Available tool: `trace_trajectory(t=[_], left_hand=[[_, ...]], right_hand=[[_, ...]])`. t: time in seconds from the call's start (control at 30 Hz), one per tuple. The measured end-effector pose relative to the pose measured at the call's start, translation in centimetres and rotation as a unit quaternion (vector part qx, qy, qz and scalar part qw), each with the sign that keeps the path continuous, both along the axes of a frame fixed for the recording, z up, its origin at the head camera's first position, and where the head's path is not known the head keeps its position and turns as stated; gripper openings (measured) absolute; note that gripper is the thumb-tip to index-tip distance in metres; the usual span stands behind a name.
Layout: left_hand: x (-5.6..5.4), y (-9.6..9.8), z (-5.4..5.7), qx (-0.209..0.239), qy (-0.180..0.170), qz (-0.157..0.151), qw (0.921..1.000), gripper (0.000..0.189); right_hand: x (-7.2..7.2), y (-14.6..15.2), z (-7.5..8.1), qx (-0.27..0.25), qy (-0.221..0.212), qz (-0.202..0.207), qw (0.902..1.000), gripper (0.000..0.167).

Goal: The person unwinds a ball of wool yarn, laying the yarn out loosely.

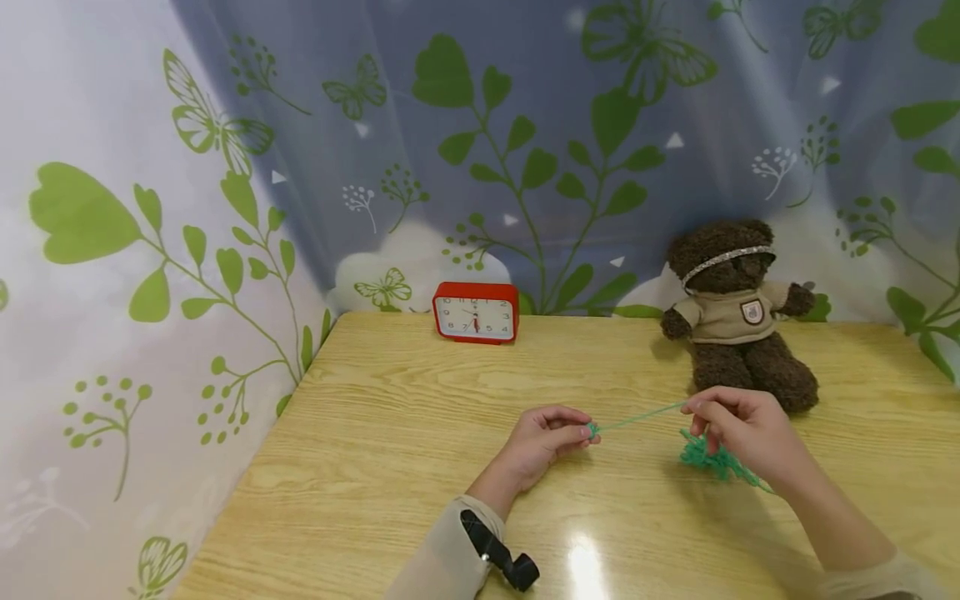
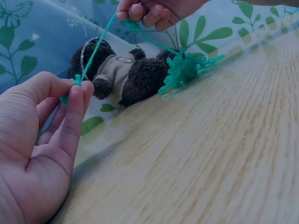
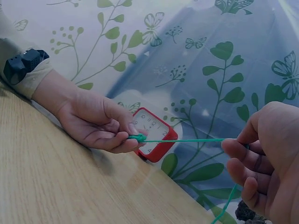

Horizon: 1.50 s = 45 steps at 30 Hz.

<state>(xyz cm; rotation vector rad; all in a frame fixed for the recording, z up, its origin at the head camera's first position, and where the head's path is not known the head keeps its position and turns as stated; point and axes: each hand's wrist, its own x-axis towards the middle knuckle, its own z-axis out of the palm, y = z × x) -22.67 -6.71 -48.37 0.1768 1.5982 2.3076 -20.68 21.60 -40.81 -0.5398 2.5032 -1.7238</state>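
Between thumb and fingertips my left hand (image 1: 536,446) pinches a small knotted bit of green yarn (image 2: 78,84). From it a single strand (image 1: 645,415) runs taut, up and to the right, to my right hand (image 1: 750,433), whose thumb and index finger pinch it. The right hand's other fingers are curled loosely in the right wrist view. A loose, tangled bunch of green yarn (image 1: 708,457) is just below the right hand, joined to it by a slack length in the left wrist view. Both hands are above the wooden table (image 1: 375,483).
A red alarm clock (image 1: 476,312) stands at the table's back edge. At the back right sits a brown teddy bear (image 1: 738,317) in a beige shirt, close beyond the right hand. A leaf-patterned curtain (image 1: 300,167) borders the table behind and on the left.
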Motion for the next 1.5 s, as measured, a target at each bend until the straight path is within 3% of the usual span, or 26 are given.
trace_trajectory(t=[0.33, 0.6, 0.87, 0.97, 1.13, 1.2, 1.3, 1.4, 1.5], left_hand=[[-0.2, 0.1, 0.0, -0.002, 0.001, 0.0, 1.0, 0.023], [-0.1, 0.2, 0.0, -0.001, -0.004, 0.004, 1.0, 0.023], [-0.2, 0.1, 0.0, -0.006, -0.006, 0.021, 0.9998, 0.019], [-0.2, 0.1, 0.0, -0.006, -0.005, 0.022, 0.9997, 0.02], [-0.2, 0.0, -0.1, -0.002, -0.002, 0.023, 0.9997, 0.022], [-0.2, 0.0, -0.1, 0.0, -0.002, 0.023, 0.9997, 0.022], [-0.2, 0.0, -0.1, 0.003, -0.003, 0.023, 0.9997, 0.02], [-0.2, 0.0, -0.2, 0.003, -0.003, 0.021, 0.9998, 0.019], [-0.2, 0.1, -0.2, 0.001, -0.002, 0.017, 0.9998, 0.019]], right_hand=[[-0.2, 0.7, 0.6, 0.002, 0.015, -0.029, 0.9995, 0.028], [-0.4, 1.7, 0.9, -0.057, 0.011, -0.039, 0.9975, 0.022], [-0.6, 2.4, 1.3, -0.045, 0.024, -0.068, 0.9964, 0.024], [-0.7, 2.9, 1.4, -0.065, 0.007, -0.088, 0.994, 0.025], [-0.7, 3.4, 1.7, -0.14, -0.015, -0.133, 0.981, 0.026], [-0.7, 3.3, 1.7, -0.114, -0.003, -0.148, 0.9823, 0.025], [-0.6, 3.0, 1.6, 0.016, 0.006, -0.137, 0.9905, 0.028], [-0.7, 2.6, 1.2, 0.16, -0.005, -0.076, 0.9842, 0.036], [-0.7, 1.9, 0.4, 0.228, -0.027, -0.013, 0.9733, 0.039]])
